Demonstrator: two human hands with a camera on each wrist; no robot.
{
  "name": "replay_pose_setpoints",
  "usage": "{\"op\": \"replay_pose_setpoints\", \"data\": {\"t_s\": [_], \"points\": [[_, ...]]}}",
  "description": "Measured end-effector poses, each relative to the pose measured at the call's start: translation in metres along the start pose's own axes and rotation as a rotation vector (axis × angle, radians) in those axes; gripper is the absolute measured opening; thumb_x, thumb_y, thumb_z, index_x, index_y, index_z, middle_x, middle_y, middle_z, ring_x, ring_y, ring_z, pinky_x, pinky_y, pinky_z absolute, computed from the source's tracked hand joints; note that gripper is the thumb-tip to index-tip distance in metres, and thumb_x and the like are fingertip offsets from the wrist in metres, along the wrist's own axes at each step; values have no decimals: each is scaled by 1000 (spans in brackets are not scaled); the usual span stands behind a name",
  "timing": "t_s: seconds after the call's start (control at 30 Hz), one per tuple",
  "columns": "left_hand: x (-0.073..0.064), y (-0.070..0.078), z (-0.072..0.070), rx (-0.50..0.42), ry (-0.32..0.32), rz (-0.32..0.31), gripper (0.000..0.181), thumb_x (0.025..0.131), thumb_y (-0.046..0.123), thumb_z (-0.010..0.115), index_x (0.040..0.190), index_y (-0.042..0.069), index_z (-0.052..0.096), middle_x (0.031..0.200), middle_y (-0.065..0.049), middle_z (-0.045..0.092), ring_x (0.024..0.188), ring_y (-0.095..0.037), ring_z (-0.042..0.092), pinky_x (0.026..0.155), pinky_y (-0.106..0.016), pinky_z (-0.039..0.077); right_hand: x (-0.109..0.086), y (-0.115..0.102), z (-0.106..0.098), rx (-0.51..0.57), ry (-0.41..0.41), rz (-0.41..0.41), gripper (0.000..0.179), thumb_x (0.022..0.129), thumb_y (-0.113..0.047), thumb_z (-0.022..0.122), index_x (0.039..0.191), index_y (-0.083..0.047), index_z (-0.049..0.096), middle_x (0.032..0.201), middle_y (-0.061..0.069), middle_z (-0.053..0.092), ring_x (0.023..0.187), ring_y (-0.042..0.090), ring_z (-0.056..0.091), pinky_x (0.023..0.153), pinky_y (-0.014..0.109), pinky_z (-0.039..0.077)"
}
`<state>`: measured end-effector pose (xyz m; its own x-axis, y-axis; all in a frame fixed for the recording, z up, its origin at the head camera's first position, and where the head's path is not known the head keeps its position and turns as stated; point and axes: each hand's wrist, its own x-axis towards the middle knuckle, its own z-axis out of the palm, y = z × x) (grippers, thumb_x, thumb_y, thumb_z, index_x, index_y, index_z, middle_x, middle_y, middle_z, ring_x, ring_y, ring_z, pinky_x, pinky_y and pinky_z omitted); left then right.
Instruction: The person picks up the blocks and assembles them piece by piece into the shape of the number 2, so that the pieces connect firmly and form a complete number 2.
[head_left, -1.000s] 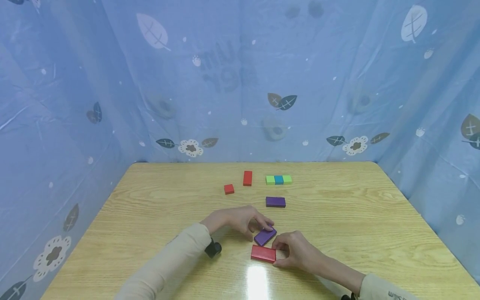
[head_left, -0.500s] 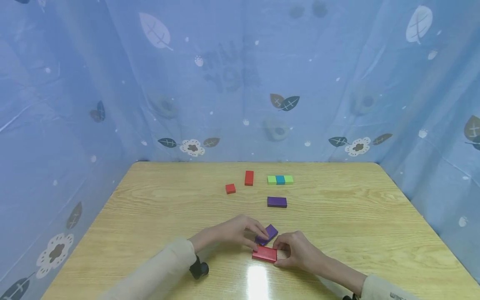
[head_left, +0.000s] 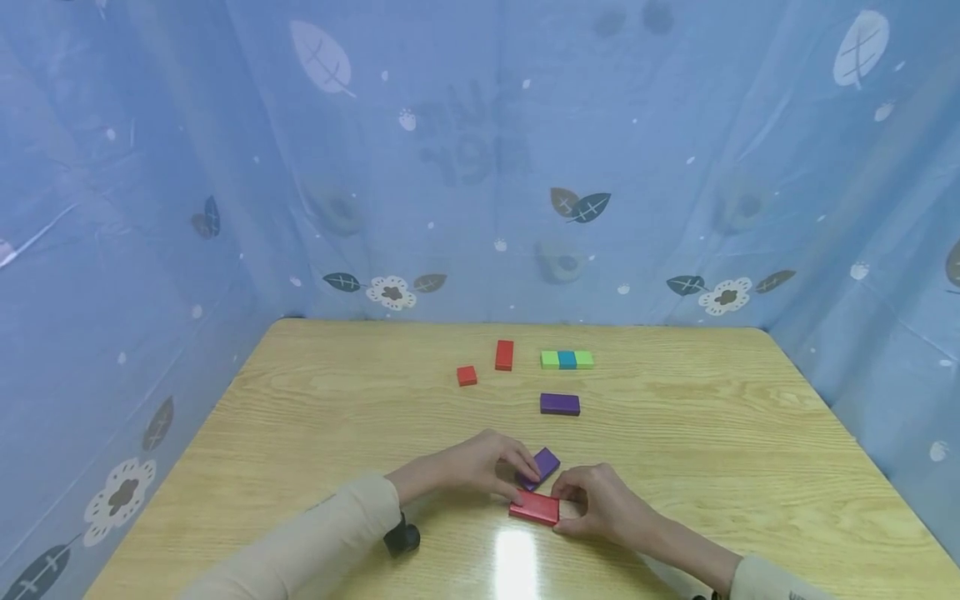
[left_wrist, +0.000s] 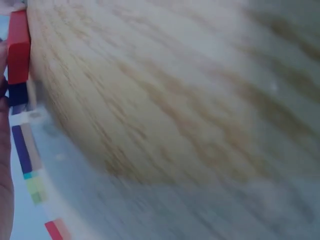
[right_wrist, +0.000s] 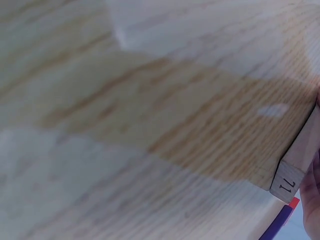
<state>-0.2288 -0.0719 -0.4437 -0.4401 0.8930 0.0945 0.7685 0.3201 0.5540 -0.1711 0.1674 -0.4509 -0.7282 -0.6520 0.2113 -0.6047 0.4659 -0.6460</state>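
As aligning seems underway, the right hand (head_left: 606,505) pinches a wooden block (right_wrist: 288,185); the left hand (head_left: 480,465), grip unclear, should straighten the purple block (head_left: 547,462).

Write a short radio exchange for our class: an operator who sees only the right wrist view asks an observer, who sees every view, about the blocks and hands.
Operator: In my right wrist view I see a pale block with figures on its end. What is the left hand touching?
Observer: It touches both a red block and a slanted purple block.
Operator: And which blocks lie side by side near the table's far edge?
Observer: A blue block sits there between two green blocks.
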Motion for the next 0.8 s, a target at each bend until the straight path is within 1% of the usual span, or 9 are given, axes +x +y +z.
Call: {"op": "replay_pose_setpoints", "data": {"t_s": [0.23, 0.4, 0.63, 0.8], "points": [[0, 5, -1, 72, 8, 0, 32, 81, 24, 78, 109, 10, 73, 116, 1, 67, 111, -5, 57, 99, -15, 38, 0, 1, 1, -3, 5, -2, 23, 69, -14, 86, 82, -12, 68, 76, -12, 65, 69, -3, 55, 61, 19, 51], [0, 6, -2, 80, 8, -4, 32, 82, 25, 77, 109, 9, 73, 116, 1, 67, 111, -5, 57, 98, -14, 38, 0, 2, 0, 1, -3, 9, 22, 70, -16, 86, 82, -13, 68, 77, -12, 64, 69, -2, 55, 60, 19, 50], [-2, 9, -2, 187, 4, -20, 39, 83, 31, 75, 113, 8, 70, 121, -1, 65, 114, -9, 57, 100, -16, 38, 0, 1, 1, 1, -5, 10, 23, 70, -17, 86, 83, -12, 68, 78, -12, 65, 69, -2, 55, 61, 19, 51], [-3, 12, -2, 182, -2, -36, 33, 84, 29, 74, 111, 9, 72, 118, 0, 66, 111, -7, 58, 98, -15, 40, 0, -1, 0, 4, -6, 12, 22, 70, -16, 86, 82, -12, 68, 77, -11, 64, 68, -2, 54, 60, 18, 50]]}}
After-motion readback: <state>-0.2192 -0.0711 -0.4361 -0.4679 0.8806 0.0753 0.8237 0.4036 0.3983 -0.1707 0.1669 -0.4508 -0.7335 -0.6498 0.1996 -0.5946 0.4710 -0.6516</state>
